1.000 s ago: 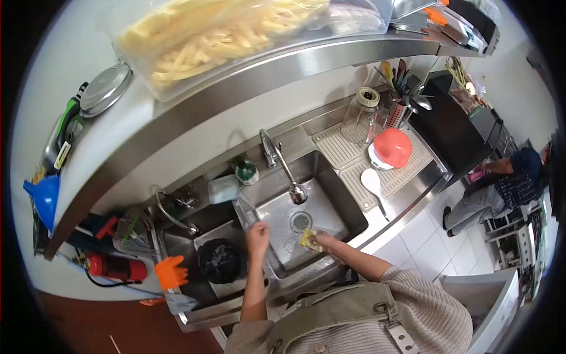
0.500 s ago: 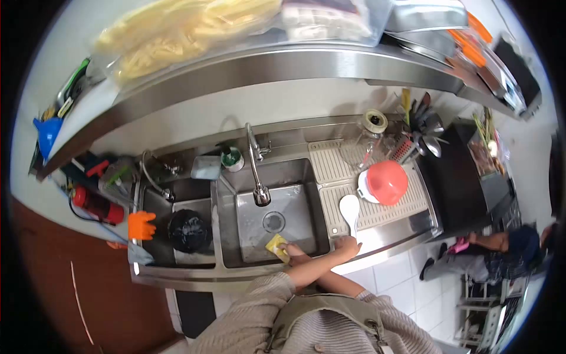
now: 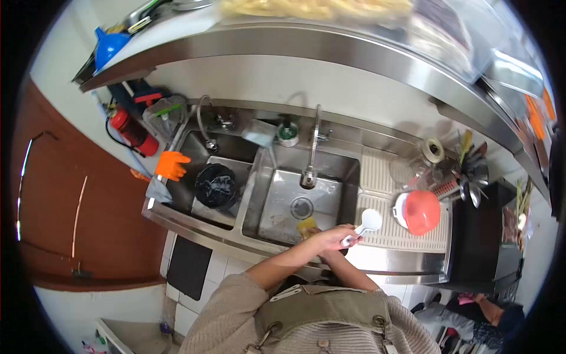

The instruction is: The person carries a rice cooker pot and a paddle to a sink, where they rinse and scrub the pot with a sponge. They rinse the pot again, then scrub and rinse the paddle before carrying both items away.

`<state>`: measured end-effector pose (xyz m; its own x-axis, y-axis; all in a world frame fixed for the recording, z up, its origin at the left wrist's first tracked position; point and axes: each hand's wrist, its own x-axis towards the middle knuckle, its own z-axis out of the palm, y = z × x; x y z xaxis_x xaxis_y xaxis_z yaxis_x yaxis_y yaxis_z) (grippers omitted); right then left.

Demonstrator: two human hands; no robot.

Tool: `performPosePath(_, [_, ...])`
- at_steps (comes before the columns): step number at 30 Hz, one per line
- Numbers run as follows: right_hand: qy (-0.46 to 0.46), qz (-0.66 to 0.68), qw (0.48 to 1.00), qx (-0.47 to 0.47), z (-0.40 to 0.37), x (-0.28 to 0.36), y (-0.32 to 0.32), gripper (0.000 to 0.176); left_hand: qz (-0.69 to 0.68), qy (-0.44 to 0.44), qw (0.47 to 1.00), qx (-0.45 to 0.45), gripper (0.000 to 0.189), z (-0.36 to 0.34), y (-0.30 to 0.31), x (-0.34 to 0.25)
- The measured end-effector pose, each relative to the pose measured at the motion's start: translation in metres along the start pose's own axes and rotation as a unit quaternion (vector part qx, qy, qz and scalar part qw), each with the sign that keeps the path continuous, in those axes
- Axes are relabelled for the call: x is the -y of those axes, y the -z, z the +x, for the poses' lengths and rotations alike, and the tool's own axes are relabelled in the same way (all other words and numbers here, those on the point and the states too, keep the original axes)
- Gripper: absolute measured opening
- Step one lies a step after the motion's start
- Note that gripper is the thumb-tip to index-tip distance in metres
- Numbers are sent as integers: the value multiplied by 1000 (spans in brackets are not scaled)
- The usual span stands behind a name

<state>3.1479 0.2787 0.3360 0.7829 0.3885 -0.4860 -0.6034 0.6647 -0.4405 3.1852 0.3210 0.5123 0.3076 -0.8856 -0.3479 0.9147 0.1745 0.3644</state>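
Note:
My arms are crossed over the front of the right sink basin (image 3: 268,206). My left hand (image 3: 337,237) is closed round the handle of a white rice paddle (image 3: 371,219), its broad head pointing up and right over the edge of the drainboard (image 3: 407,241). Beneath my left wrist, my right hand (image 3: 315,233) grips a yellow sponge (image 3: 306,225) inside the basin. Most of the right hand is hidden by the left arm. The paddle and the sponge are apart.
A red bowl (image 3: 422,212) leans over a white one on the drainboard. The faucet (image 3: 309,171) hangs over the basin. A black-lined bucket (image 3: 215,186) and an orange glove (image 3: 171,166) are at left. A steel shelf (image 3: 283,44) spans overhead. Another person (image 3: 489,318) is at lower right.
The camera view has turned, so the sink sits further right in it. My left hand has brought the paddle nearer the sponge and tilted its head to the right. Both grips remain.

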Motion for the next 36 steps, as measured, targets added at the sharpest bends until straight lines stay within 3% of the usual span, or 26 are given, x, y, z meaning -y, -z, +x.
performPosePath(2, [4, 53, 999, -2, -2, 3, 8, 26, 5, -51, 998, -30, 30, -51, 3, -11])
performPosePath(4, [16, 66, 996, -60, 6, 4, 16, 25, -67, -43, 997, -4, 35, -101, 30, -17])
performPosePath(5, [35, -19, 977, -209, 15, 15, -4, 29, -79, -40, 995, -49, 33, -127, 44, -20])
performPosePath(7, [104, -85, 954, -269, 15, 33, -38, 28, -86, -37, 991, -93, 32, -167, 72, -25])
performPosePath(9, [180, -127, 947, -233, 19, 49, -73, 29, 89, -98, 946, -297, 25, -192, 98, -25])
performPosePath(11, [223, -189, 917, -272, 47, 39, -75, 26, 163, -89, 934, -307, 22, -195, 116, -26])
performPosePath(12, [307, -419, 807, -279, 50, 35, -101, 25, 235, -82, 916, -314, 20, -195, 121, -28])
performPosePath(13, [367, -620, 639, -268, 48, 30, -127, 25, 238, -79, 917, -310, 20, -191, 119, -30])
performPosePath(14, [369, -619, 637, -273, 44, 23, -153, 25, 357, -105, 863, -341, 20, -183, 114, -32])
performPosePath(15, [387, -656, 612, -213, 39, 16, -179, 28, 469, -133, 793, -365, 21, -181, 110, -37])
performPosePath(16, [403, -690, 582, -151, 41, 13, -193, 33, 521, -141, 754, -375, 21, -189, 100, -49])
performPosePath(17, [408, -690, 579, -151, 48, 17, -192, 33, 523, -146, 753, -373, 21, -190, 107, -51])
performPosePath(19, [355, -683, 608, -195, 61, 33, -180, 30, 548, -116, 763, -322, 21, -191, 130, -38])
performPosePath(20, [360, -647, 633, -224, 68, 45, -180, 29, 568, -187, 746, -293, 22, -191, 142, -28])
performPosePath(23, [328, -673, 632, -197, 70, 38, -213, 27, 516, -146, 783, -317, 27, -207, 148, -48])
performPosePath(24, [444, -650, 601, -137, 76, 21, -219, 24, 479, -93, 800, -350, 25, -220, 136, -70])
performPosePath(25, [423, -661, 604, -142, 72, 18, -240, 22, 482, -93, 798, -350, 25, -231, 133, -77])
performPosePath(27, [331, -683, 625, -181, 90, 23, -228, 30, 481, -142, 809, -309, 25, -243, 136, -90])
performPosePath(28, [330, -682, 625, -185, 99, 27, -221, 30, 489, -139, 808, -297, 26, -245, 144, -90])
performPosePath(30, [385, -647, 582, -308, 120, 39, -204, 25, 495, -145, 806, -289, 26, -247, 159, -92])
performPosePath(31, [385, -647, 580, -309, 130, 43, -179, 25, 502, -157, 801, -286, 26, -246, 165, -96])
performPosePath(33, [319, -403, 790, -333, 152, 44, -136, 43, 471, -170, 821, -273, 24, -252, 169, -104])
performPosePath(34, [275, -276, 866, -313, 135, 52, -166, 49, 383, -135, 883, -237, 23, -261, 162, -111])
performPosePath(35, [277, -274, 867, -311, 124, 56, -191, 49, 289, -98, 932, -197, 21, -267, 159, -118])
performPosePath(36, [263, -202, 921, -205, 116, 58, -208, 45, 264, -94, 943, -182, 21, -269, 164, -117])
